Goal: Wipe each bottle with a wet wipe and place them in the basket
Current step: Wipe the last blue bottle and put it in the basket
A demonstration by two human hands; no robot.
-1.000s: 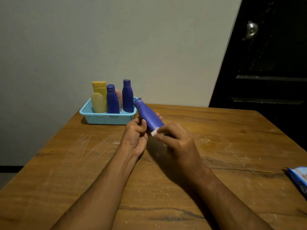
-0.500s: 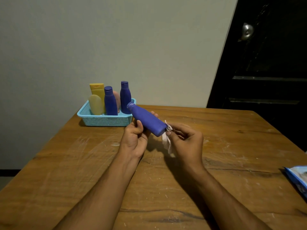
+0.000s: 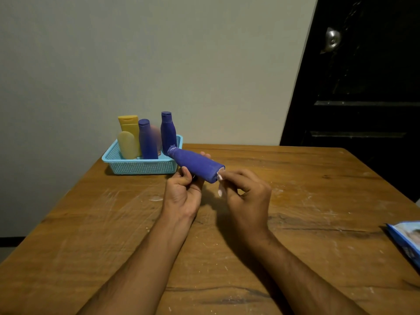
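Note:
My left hand (image 3: 184, 194) grips a blue bottle (image 3: 196, 164) that lies nearly level above the table, its cap pointing left toward the basket. My right hand (image 3: 246, 192) pinches a small white wet wipe (image 3: 220, 185) against the bottle's flat base. The light blue basket (image 3: 141, 167) stands at the table's back left and holds two upright blue bottles (image 3: 147, 139), a yellow bottle (image 3: 129, 126), a pale yellow bottle (image 3: 127, 144) and a pink one partly hidden behind them.
The wooden table (image 3: 295, 189) is scratched and marked with white smears. A blue wet-wipe pack (image 3: 406, 239) lies at the right edge. A grey wall is behind the basket, a dark door at the right.
The bottle has tipped flatter and its cap has swung left. My right hand slid off the bottle's body to its base, with the wipe now bunched in the fingertips.

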